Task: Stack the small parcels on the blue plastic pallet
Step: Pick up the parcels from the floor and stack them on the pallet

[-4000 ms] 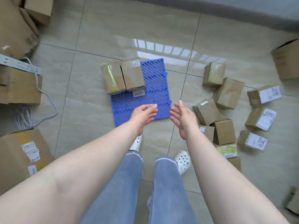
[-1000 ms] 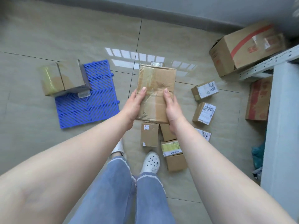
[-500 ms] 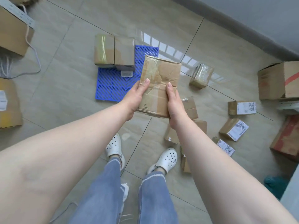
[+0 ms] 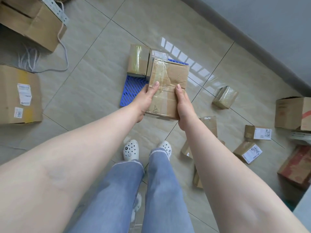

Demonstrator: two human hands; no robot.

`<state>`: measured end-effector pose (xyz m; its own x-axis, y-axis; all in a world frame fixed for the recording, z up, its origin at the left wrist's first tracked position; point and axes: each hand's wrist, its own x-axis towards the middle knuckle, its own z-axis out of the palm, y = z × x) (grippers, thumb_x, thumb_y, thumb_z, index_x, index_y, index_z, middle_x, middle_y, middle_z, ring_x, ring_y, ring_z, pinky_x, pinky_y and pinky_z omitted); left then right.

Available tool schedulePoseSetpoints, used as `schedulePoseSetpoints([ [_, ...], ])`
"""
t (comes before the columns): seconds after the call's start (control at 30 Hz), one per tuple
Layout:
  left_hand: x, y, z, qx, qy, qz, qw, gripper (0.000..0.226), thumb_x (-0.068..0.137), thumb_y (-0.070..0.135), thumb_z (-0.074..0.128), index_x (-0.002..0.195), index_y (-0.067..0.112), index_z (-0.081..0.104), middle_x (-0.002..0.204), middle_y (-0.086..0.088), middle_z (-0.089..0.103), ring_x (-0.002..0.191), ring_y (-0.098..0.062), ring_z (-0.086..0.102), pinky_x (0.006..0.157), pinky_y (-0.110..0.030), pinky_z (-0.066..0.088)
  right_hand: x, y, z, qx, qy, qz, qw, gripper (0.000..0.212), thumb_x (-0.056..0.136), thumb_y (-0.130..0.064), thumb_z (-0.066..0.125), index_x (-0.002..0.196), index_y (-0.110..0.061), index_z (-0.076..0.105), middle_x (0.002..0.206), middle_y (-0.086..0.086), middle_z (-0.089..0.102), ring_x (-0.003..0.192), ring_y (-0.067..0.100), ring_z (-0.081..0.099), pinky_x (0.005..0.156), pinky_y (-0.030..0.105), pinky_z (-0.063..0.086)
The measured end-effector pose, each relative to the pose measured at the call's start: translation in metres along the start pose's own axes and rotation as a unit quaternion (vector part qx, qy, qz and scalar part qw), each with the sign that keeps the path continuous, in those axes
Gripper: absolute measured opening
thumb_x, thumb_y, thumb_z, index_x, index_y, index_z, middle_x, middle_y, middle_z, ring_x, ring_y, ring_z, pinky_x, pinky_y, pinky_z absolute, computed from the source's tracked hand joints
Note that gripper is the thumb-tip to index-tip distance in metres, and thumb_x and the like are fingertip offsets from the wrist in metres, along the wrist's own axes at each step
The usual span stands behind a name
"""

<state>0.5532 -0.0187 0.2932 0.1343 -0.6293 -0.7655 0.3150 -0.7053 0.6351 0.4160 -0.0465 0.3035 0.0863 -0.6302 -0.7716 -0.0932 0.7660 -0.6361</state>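
Holding creased, tape-wrapped brown parcel [image 4: 168, 84], both hands, pallet [image 4: 131, 91] perhaps beneath

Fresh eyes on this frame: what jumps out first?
First, the taped cardboard parcel held mid-frame between the left hand and right hand, above the blue plastic pallet. Two parcels already sit side by side at the pallet's far end. More small parcels lie scattered on the tile floor to the right.

Two parcels [image 4: 143, 62] crowd the blue pallet's [image 4: 130, 92] far end; its near slats lie bare.
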Motion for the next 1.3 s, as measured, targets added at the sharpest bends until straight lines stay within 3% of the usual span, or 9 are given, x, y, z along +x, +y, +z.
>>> schedulePoseSetpoints([
  [0.17, 0.025, 0.013, 0.006, 0.000, 0.015, 0.001, 1.000, 0.121, 0.051, 0.085, 0.059, 0.151, 0.024, 0.031, 0.150, 0.003, 0.045, 0.137, -0.017, 0.044, 0.116, -0.046, 0.031, 0.029, -0.010, 0.001, -0.010, 0.010, 0.006, 1.000, 0.040, 0.093, -0.056, 0.051, 0.126, -0.034, 0.056, 0.129, -0.009, 0.062, 0.117, 0.011, 0.060, 0.106, 0.038, 0.045],
  [0.3, 0.050, 0.020, 0.018, 0.000, 0.029, -0.008, 1.000, 0.100, 0.066, 0.076, 0.061, 0.148, 0.024, 0.037, 0.144, 0.005, 0.052, 0.131, -0.014, 0.049, 0.114, -0.042, 0.035, 0.054, -0.019, -0.006, 0.005, 0.008, 0.008, 1.000, 0.028, 0.097, -0.049, 0.048, 0.116, -0.031, 0.058, 0.123, -0.007, 0.064, 0.114, 0.011, 0.061, 0.096, 0.028, 0.049],
  [0.5, 0.106, 0.026, 0.041, 0.034, 0.014, -0.023, 0.999, 0.058, 0.093, 0.049, 0.055, 0.141, 0.019, 0.042, 0.131, 0.009, 0.052, 0.115, -0.009, 0.050, 0.094, -0.025, 0.036, 0.108, -0.018, -0.025, 0.025, 0.019, 0.027, 0.999, 0.035, 0.093, -0.057, 0.049, 0.113, -0.031, 0.063, 0.119, -0.008, 0.069, 0.111, 0.012, 0.065, 0.103, 0.040, 0.048],
  [0.63, 0.149, 0.021, 0.054, 0.060, 0.033, -0.036, 0.997, 0.062, 0.091, 0.045, 0.061, 0.140, 0.012, 0.044, 0.131, 0.006, 0.053, 0.119, -0.012, 0.051, 0.096, -0.025, 0.037, 0.152, -0.011, -0.035, 0.040, 0.038, 0.047, 0.997, 0.038, 0.090, -0.059, 0.052, 0.111, -0.030, 0.066, 0.115, -0.006, 0.072, 0.108, 0.014, 0.068, 0.102, 0.043, 0.049],
  [0.8, 0.209, -0.007, 0.069, 0.079, 0.066, -0.111, 0.988, 0.090, 0.081, 0.056, 0.067, 0.147, 0.007, 0.032, 0.148, -0.006, 0.043, 0.134, -0.023, 0.044, 0.105, -0.030, 0.034, 0.221, 0.000, -0.049, 0.043, 0.086, 0.050, 0.994, 0.037, 0.091, -0.058, 0.052, 0.112, -0.029, 0.064, 0.113, -0.006, 0.072, 0.107, 0.016, 0.068, 0.100, 0.042, 0.050],
  [0.9, 0.248, -0.028, 0.076, -0.034, 0.070, -0.213, 0.974, 0.102, 0.072, 0.063, 0.072, 0.148, 0.009, 0.032, 0.145, -0.006, 0.047, 0.127, -0.028, 0.052, 0.108, -0.040, 0.041, 0.268, 0.011, -0.054, -0.008, 0.087, 0.041, 0.995, 0.038, 0.090, -0.060, 0.052, 0.115, -0.033, 0.062, 0.114, -0.010, 0.070, 0.107, 0.013, 0.065, 0.100, 0.040, 0.050],
  [1.07, 0.325, -0.062, 0.087, -0.181, 0.078, -0.227, 0.954, 0.084, 0.063, 0.053, 0.083, 0.130, 0.013, 0.053, 0.118, -0.007, 0.069, 0.097, -0.024, 0.071, 0.094, -0.043, 0.055, 0.338, 0.032, -0.059, -0.048, 0.088, 0.027, 0.995, 0.055, 0.090, -0.061, 0.051, 0.136, -0.032, 0.051, 0.127, -0.010, 0.063, 0.111, 0.011, 0.062, 0.098, 0.036, 0.050],
  [1.2, 0.373, -0.093, 0.091, -0.185, 0.075, -0.227, 0.953, 0.116, 0.027, 0.060, 0.084, 0.130, 0.016, 0.054, 0.123, -0.004, 0.068, 0.107, -0.022, 0.068, 0.100, -0.040, 0.051, 0.377, 0.043, -0.066, -0.047, 0.082, 0.019, 0.995, 0.031, 0.095, -0.054, 0.048, 0.116, -0.032, 0.056, 0.104, -0.015, 0.067, 0.095, 0.005, 0.064, 0.083, 0.027, 0.051],
  [1.3, 0.382, -0.095, 0.087, -0.176, 0.073, -0.222, 0.956, 0.097, 0.051, 0.059, 0.082, 0.133, 0.017, 0.053, 0.130, -0.002, 0.064, 0.117, -0.021, 0.063, 0.107, -0.037, 0.045, 0.398, 0.051, -0.067, -0.055, 0.071, 0.015, 0.996, 0.027, 0.096, -0.054, 0.047, 0.114, -0.035, 0.055, 0.102, -0.018, 0.065, 0.096, 0.004, 0.063, 0.083, 0.025, 0.049],
])
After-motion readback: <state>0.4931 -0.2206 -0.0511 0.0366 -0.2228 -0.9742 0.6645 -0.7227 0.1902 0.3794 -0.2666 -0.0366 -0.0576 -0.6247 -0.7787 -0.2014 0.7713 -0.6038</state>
